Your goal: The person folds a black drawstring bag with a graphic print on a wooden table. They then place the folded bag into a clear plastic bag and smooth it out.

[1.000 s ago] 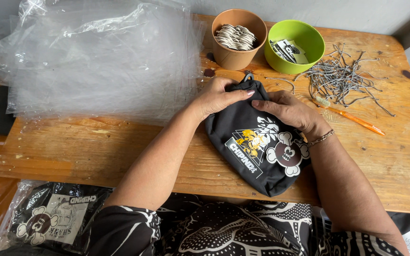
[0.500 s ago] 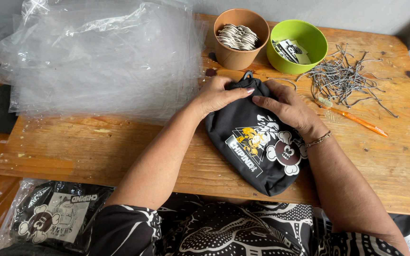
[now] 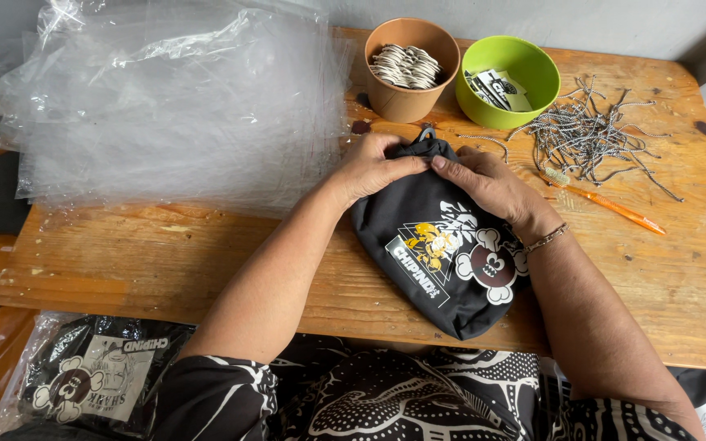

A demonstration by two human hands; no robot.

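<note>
Fingers of the left hand [image 3: 373, 167] and right hand [image 3: 492, 186] are pressing, not clenched, on the top end of the black printed fabric pouch [image 3: 443, 245], which is lying on the wooden table [image 3: 165, 261], long axis running diagonally away from the body toward the brown cup [image 3: 408, 82].

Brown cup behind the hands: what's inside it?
The brown cup holds a pile of small pale round pieces with dark stripes, heaped near the rim. Whatever lies beneath that top layer is covered.

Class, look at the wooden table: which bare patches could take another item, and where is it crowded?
Free: table front left, below the plastic sheets; right edge past the orange pen. Crowded: the far side, with brown cup, green bowl, ball chains.
</note>
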